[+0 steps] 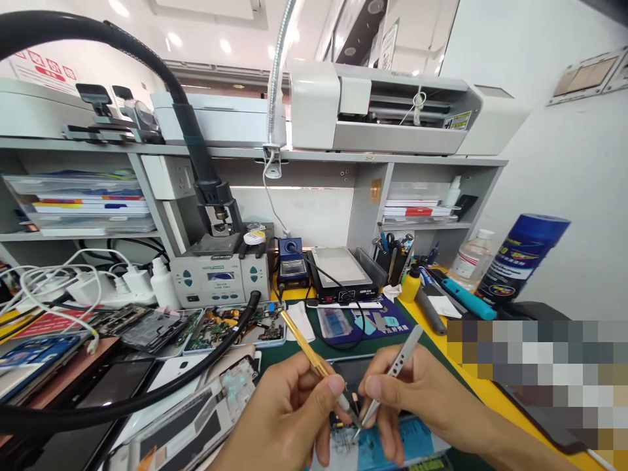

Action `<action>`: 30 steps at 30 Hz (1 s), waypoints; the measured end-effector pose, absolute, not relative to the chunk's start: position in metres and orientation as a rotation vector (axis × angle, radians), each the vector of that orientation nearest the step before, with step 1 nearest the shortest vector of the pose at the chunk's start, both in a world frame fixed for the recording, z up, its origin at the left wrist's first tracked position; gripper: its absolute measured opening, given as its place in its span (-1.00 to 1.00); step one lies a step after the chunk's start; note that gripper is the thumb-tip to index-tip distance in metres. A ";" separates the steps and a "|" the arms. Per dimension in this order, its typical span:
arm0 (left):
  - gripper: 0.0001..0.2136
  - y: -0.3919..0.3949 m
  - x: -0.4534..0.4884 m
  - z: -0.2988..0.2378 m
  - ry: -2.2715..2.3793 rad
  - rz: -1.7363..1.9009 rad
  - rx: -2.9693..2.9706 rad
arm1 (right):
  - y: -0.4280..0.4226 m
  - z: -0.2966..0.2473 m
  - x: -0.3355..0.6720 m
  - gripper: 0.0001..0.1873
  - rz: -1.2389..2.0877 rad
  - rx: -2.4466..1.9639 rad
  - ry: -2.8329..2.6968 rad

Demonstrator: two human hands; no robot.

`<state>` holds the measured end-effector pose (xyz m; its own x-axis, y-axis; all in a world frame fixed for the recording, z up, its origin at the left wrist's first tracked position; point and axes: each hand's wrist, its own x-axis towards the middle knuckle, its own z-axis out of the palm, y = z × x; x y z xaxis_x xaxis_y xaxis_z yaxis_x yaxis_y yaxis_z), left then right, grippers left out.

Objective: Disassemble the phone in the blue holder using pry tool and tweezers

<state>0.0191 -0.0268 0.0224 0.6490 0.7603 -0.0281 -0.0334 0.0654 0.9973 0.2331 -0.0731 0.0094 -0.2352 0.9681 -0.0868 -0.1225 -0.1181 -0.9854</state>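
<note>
The left hand is closed in a pen grip around a gold-handled soldering iron, thumb and fingers pinching it low near the tip. The handle slants up and away to the left of the hand. The right hand is closed around silver tweezers, which slant up and away from it. Both tips meet between the two hands, right at the fingertips, on an opened phone that lies flat on the bench directly under the hands.

Just beyond the left hand sits a tray of parts, and a black hose curves past the hand's left side. A blue spray can stands well beyond the right hand.
</note>
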 end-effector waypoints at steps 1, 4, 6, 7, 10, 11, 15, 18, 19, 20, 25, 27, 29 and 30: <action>-0.55 -0.026 0.018 0.023 0.678 0.679 1.385 | -0.073 0.010 0.234 -0.55 1.513 -1.063 -1.222; -0.54 -0.025 0.016 0.025 0.726 0.708 1.394 | -0.073 0.010 0.239 -0.57 1.484 -1.069 -1.222; -0.54 -0.024 0.015 0.026 0.754 0.723 1.413 | -0.073 0.010 0.242 -0.59 1.450 -1.077 -1.216; -0.54 -0.024 0.015 0.025 0.760 0.725 1.419 | -0.073 0.009 0.243 -0.60 1.437 -1.081 -1.214; -0.54 -0.025 0.017 0.023 0.753 0.720 1.416 | -0.073 0.008 0.242 -0.58 1.429 -1.099 -1.223; -0.53 -0.026 0.018 0.022 0.743 0.718 1.412 | -0.073 0.008 0.241 -0.57 1.436 -1.105 -1.229; -0.52 -0.028 0.021 0.019 0.712 0.715 1.404 | -0.075 0.010 0.236 -0.54 1.446 -1.120 -1.248; -0.54 -0.027 0.020 0.020 0.709 0.714 1.391 | -0.077 0.012 0.235 -0.55 1.419 -1.128 -1.255; -0.54 -0.026 0.019 0.020 0.711 0.719 1.386 | -0.077 0.013 0.235 -0.55 1.402 -1.132 -1.251; -0.55 -0.025 0.019 0.021 0.715 0.728 1.382 | -0.076 0.013 0.236 -0.54 1.384 -1.137 -1.244; -0.55 -0.025 0.017 0.024 0.730 0.780 1.377 | -0.074 0.009 0.240 -0.54 1.350 -1.150 -1.221; -0.54 -0.026 0.019 0.023 0.728 0.770 1.377 | -0.073 0.008 0.240 -0.53 1.372 -1.150 -1.230; -0.53 -0.028 0.021 0.021 0.717 0.749 1.380 | -0.074 0.008 0.238 -0.52 1.393 -1.154 -1.240; -0.52 -0.028 0.022 0.020 0.711 0.738 1.384 | -0.074 0.010 0.237 -0.52 1.400 -1.159 -1.244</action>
<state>0.0220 -0.0285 0.0203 0.5924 0.8056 -0.0115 -0.0424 0.0454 0.9981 0.2367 -0.0741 0.0095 -0.1501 0.9857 -0.0763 -0.0402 -0.0832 -0.9957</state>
